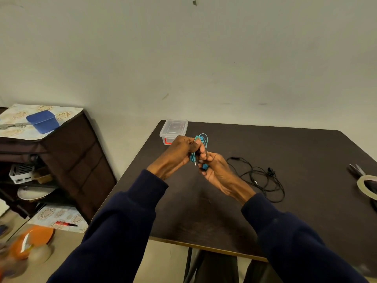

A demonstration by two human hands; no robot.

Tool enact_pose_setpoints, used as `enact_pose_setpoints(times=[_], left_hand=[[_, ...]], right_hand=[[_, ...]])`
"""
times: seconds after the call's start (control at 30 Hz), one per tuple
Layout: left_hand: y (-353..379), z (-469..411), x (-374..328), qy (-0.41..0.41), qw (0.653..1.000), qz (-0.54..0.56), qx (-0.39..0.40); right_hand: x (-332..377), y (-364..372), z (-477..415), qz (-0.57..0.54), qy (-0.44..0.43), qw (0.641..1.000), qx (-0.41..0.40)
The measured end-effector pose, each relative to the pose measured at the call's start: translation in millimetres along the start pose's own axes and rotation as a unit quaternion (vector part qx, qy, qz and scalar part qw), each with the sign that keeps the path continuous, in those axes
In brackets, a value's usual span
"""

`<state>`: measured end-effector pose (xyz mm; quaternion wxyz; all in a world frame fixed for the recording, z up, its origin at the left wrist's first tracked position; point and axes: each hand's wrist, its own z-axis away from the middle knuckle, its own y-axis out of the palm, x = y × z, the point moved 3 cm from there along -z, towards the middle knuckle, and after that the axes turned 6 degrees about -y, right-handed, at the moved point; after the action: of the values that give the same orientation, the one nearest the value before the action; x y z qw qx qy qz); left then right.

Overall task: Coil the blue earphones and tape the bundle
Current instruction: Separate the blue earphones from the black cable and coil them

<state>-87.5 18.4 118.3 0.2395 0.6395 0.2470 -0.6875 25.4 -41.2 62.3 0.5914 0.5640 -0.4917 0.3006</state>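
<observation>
left hand (179, 152) grips coil of blue earphones (202, 139) | right hand (216, 170) pinches loose end, touching the left | risk: loops likely spring apart if either hand lets go for the tape roll (367, 184), far off to the right

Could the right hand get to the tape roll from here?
Probably, once freed: the right hand grips the blue earphones together with the left hand; the tape roll lies uncovered at the right edge of the table.
</observation>
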Motion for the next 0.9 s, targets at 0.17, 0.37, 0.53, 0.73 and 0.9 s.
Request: enact_pose_setpoints(times=[0.17,0.37,0.53,0.73,0.9], left_hand=[[4,4,-7,0.045,0.979,-0.181,-0.079],[14,8,-7,0.074,0.971,-0.181,-0.138],[-2,11,2,-0.039,0.948,0.312,0.041],[-6,10,7,-0.081,0.961,0.264,0.022],[0,10,7,-0.088,0.932,0.338,0.1]], right_hand=[[0,-1,-2,0.008,-0.01,1.0,0.016],[3,-3,-4,0.064,-0.028,0.997,0.021],[10,-15,-2,0.081,-0.032,0.995,0.043],[2,-15,2,0.046,-0.015,0.998,0.033],[-2,-9,4,0.024,0.008,0.999,0.02]])
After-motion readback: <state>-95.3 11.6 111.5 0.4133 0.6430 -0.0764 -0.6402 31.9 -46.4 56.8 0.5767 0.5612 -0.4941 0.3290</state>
